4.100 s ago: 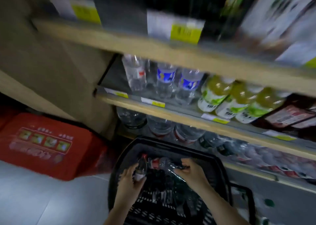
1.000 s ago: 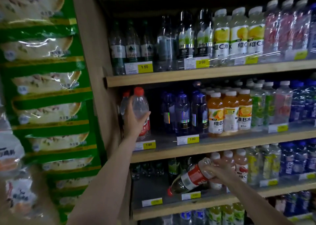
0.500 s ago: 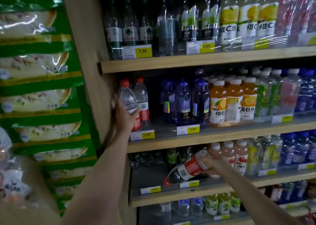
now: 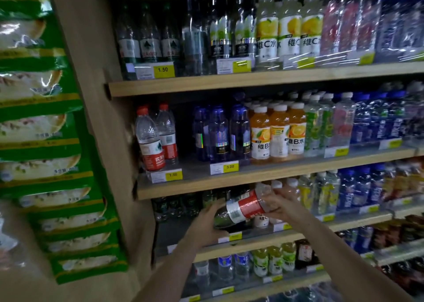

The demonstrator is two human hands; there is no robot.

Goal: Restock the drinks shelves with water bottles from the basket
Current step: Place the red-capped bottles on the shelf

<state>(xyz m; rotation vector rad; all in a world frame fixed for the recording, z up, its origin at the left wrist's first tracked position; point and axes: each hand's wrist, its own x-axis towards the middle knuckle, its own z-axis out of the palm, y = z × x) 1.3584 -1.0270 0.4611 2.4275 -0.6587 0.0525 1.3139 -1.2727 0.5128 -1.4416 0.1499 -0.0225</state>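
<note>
Water bottle [image 4: 243, 207] with a red label, held sideways in front of the third shelf [image 4: 298, 235], cap end toward the left and hidden, base toward the right. Right hand [image 4: 278, 204] wrapped around the base end; left hand [image 4: 204, 221] cupped under the neck end, fingers curled against it. Both grips closed on the same bottle, red label showing between them. Two matching bottles [image 4: 156, 139] upright on the shelf above, far left, over a yellow price tag [image 4: 173, 175]. Best done, by judgement: turn upright with the left hand, lift clear of the shelf edge, set beside the pair, label facing out, without knocking the blue bottles [image 4: 220, 134]. Basket out of view.
</note>
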